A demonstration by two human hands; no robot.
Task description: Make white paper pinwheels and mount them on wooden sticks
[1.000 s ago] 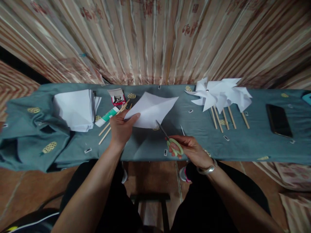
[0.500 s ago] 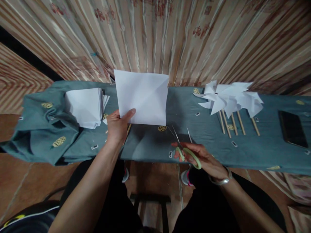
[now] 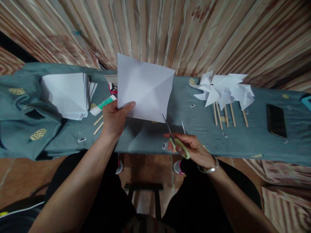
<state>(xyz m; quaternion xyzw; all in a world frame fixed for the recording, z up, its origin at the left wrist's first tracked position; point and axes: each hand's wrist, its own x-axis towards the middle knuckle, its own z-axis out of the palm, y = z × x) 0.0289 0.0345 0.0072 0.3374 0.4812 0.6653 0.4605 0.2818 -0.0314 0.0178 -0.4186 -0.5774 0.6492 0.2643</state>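
Note:
My left hand (image 3: 114,118) pinches a creased white sheet of paper (image 3: 144,85) by its lower left part, thumb on top, and holds it up above the cloth. A diagonal fold runs across the sheet toward its upper right corner. In my right hand (image 3: 190,147) is a pair of scissors (image 3: 180,147) with pale green handles. Their blades point up and left and meet the paper at its lower right corner. Whether they have cut into it, I cannot tell.
A stack of white paper (image 3: 65,95) lies left on the green cloth (image 3: 136,139). Beside it are a green-and-white box (image 3: 104,104), wooden sticks (image 3: 98,127) and a red box of small metal pieces (image 3: 113,88). Paper pinwheels (image 3: 221,90) and a phone (image 3: 276,120) lie right.
The scissors have come up to the paper's lower right corner, and their blades have drawn closer together. The sheet has tilted a little. The whole view has shifted slightly.

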